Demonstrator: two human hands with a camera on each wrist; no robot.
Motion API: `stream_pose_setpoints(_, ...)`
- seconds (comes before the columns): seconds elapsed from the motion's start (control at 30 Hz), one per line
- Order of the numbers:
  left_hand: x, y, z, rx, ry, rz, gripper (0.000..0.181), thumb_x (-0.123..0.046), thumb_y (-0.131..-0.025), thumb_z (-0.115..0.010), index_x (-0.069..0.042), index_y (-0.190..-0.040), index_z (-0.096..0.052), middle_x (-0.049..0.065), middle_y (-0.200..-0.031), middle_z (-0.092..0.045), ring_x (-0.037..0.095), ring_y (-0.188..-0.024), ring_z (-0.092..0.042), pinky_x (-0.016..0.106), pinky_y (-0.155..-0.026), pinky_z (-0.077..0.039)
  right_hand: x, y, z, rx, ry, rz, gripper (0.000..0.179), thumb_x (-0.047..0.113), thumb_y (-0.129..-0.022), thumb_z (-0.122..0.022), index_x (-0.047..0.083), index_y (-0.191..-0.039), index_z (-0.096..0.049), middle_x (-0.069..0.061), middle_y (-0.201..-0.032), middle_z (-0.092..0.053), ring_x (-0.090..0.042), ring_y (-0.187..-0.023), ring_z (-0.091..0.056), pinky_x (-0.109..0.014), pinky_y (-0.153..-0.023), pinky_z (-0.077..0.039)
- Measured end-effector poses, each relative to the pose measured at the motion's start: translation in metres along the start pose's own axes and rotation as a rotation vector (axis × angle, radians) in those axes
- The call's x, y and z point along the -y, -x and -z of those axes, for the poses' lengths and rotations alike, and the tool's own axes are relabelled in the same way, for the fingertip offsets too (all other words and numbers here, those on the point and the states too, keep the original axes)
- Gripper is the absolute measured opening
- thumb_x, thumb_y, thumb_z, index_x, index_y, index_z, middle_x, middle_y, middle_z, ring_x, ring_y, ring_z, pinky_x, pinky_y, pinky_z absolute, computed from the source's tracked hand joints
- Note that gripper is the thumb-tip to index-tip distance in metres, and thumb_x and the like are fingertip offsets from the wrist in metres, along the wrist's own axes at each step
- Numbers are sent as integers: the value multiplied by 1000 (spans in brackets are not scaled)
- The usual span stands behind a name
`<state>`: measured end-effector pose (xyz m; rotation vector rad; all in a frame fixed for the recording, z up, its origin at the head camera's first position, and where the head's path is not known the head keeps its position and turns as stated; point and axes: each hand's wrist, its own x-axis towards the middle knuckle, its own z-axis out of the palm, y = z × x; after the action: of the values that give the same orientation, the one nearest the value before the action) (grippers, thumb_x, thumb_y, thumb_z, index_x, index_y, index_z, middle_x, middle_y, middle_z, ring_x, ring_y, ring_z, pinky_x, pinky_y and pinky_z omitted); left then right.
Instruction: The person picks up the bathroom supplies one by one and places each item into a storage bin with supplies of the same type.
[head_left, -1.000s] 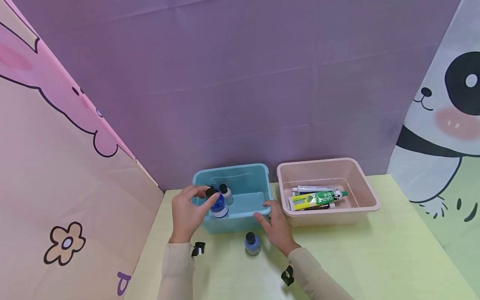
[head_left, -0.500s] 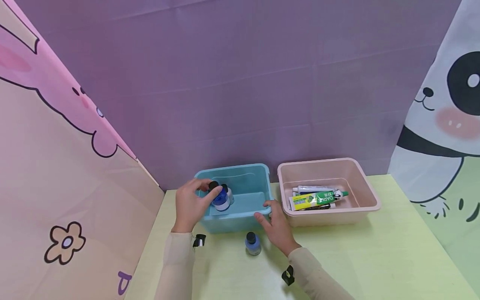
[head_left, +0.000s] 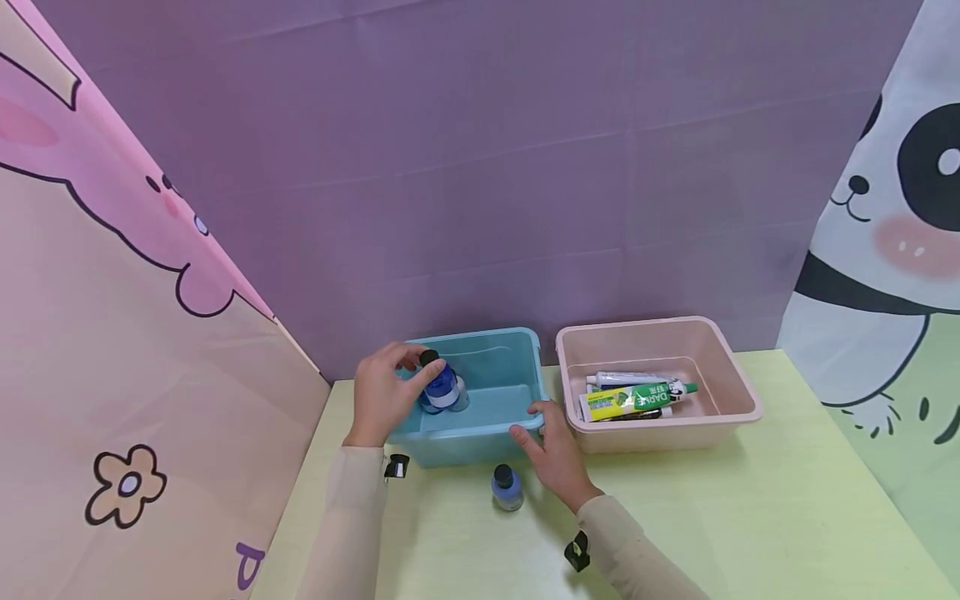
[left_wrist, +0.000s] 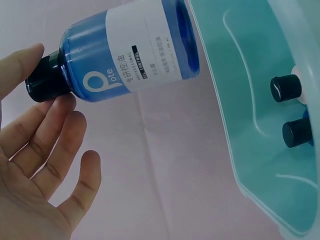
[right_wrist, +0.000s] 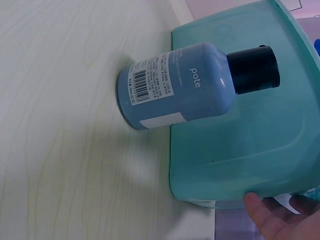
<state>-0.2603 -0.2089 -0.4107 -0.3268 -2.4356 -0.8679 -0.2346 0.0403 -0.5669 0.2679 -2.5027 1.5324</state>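
My left hand (head_left: pixel 378 396) pinches the black cap of a blue bottle (head_left: pixel 442 390) with a white label. The left wrist view shows this bottle (left_wrist: pixel 142 47) above the teal bin's rim, thumb and fingertips on its cap. Inside the teal bin (head_left: pixel 472 432) are two more black-capped bottles, a pale one (head_left: pixel 462 395) and a blue one (head_left: pixel 429 405), both partly hidden by the held bottle. My right hand (head_left: pixel 557 458) grips the bin's front right corner, its thumb (right_wrist: pixel 255 202) against the outer wall. A paler blue bottle (right_wrist: pixel 180 87) stands upright on the table before the bin.
A pink bin (head_left: pixel 660 423) stands right of the teal one, holding several tubes, with a green and yellow tube (head_left: pixel 633 400) on top. Both bins stand at the back of the pale table (head_left: pixel 765 517), against a purple backdrop (head_left: pixel 480 167). Printed panels flank both sides.
My left hand has carried the blue bottle up and away from the bin's front rim, tilting it. A blue bottle beneath it now shows. My right hand keeps its place on the corner.
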Motion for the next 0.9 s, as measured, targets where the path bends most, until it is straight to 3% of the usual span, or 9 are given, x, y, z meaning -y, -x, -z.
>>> stream_pose_setpoints(0.27, 2, -9, 1, 48, -47, -9, 35, -39, -85, -83, -11, -105, -79, 7, -89, -74, 24, -82, -67, 39, -72, -49, 3, 1, 1, -6, 9, 11, 45, 46, -100, -63, 14, -127, -48, -10, -132, -53, -29, -118, -56, -51, -103, -49)
stream_pose_setpoints(0.53, 1, -14, 2, 143, -122, 3, 38, -40, -90, -78, -10, -114, -76, 7, -98, -74, 25, -87, -69, 47, -78, -52, 1, 1, -1, -23, 20, 26, 44, 46, -99, -64, 14, -126, -49, -9, -128, -55, -28, -115, -57, -51, -101, -50)
stream_pose_setpoints(0.9, 1, -29, -5, 273, -162, 1, 36, -38, -94, -75, -10, -116, -75, 6, -104, -74, 22, -89, -68, 44, -77, -55, 7, 1, 3, 13, 9, -27, 48, 49, -99, -63, 14, -128, -47, -13, -137, -52, -34, -126, -55, -59, -110, -46)
